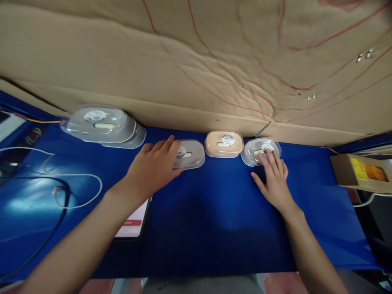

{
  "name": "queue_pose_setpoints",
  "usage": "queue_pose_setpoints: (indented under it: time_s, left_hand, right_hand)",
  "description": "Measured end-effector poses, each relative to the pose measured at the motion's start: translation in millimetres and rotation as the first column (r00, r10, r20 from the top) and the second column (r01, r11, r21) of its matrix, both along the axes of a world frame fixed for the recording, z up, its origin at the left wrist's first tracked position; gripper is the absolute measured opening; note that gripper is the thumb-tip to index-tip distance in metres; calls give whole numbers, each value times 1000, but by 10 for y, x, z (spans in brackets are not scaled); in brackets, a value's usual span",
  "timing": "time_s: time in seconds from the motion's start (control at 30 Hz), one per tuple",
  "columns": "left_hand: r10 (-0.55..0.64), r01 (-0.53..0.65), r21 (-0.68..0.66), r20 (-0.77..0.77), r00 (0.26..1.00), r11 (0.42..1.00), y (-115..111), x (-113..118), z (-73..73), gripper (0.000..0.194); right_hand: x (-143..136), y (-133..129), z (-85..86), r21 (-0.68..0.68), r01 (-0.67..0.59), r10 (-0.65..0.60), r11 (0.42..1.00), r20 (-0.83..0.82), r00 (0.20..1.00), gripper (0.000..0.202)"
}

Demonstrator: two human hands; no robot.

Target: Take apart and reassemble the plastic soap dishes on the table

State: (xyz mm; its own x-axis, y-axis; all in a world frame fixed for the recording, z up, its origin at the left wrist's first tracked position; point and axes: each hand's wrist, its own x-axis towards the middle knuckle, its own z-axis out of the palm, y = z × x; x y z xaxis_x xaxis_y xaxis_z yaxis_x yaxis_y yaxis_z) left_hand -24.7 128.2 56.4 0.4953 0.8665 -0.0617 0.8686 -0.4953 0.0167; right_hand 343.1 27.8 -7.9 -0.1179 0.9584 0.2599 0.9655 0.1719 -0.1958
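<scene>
Three small oval boxes with clear lids and round stickers stand in a row on the blue table. My left hand reaches over the left end of a grey box, its fingers stretched and the thumb apart near the front edge. Whether the fingertips press on this box I cannot tell. In the middle sits a peach-coloured box, which neither hand touches. On the right, my right hand lies with spread fingers, the fingertips on the lid of another greyish box.
Stacked clear-lidded grey boxes stand at the back left. A phone with a lit screen lies under my left forearm. A white cable loops at the left. Behind rises a cardboard wall; a cardboard box stands far right.
</scene>
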Motion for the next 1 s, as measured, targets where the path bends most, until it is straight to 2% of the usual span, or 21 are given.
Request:
queue_pose_setpoints:
  time_s: [0.1,0.2,0.3,0.37,0.47,0.53,0.6,0.73,0.83,0.9,1.0]
  left_hand:
    - [69,-69,6,-30,997,998,109,-19,-19,62]
    - [114,-115,48,28,993,992,104,-31,-59,67]
    - [105,-115,83,121,987,990,-61,-2,-71,68]
    - [78,-96,75,208,975,993,-274,59,-65,67]
    - [-4,11,-13,431,903,1000,-664,193,-90,67]
    - [-25,133,-170,523,852,976,-883,277,-147,72]
    - [-20,208,-267,571,821,941,-1019,335,-228,85]
    - [-12,268,-333,606,795,904,-1103,356,-392,121]
    - [-63,340,-320,640,765,885,-1124,335,-473,129]
    - [-85,367,-310,652,753,877,-1139,328,-501,131]
    - [-105,372,-301,637,764,878,-1156,322,-509,132]
  right_hand:
    - [9,1,10,12,2,-3,1000,34,999,62]
    - [-6,-50,96,56,-22,18,998,63,998,51]
    - [-2,-116,197,49,-151,148,987,55,987,51]
    - [6,-145,247,15,-238,238,971,7,971,65]
    - [-15,-155,279,-77,-282,278,956,-56,959,78]
    - [-83,-164,277,-109,-300,294,948,-69,953,76]
    - [-213,-199,269,-94,-335,327,938,-88,941,75]
    - [-548,-362,304,-65,-444,426,894,-190,885,77]
    - [-648,-457,379,-98,-513,467,853,-295,833,79]
    - [-598,-451,410,-101,-481,427,871,-330,842,79]
    - [-461,-349,369,-72,-332,296,941,-305,905,78]
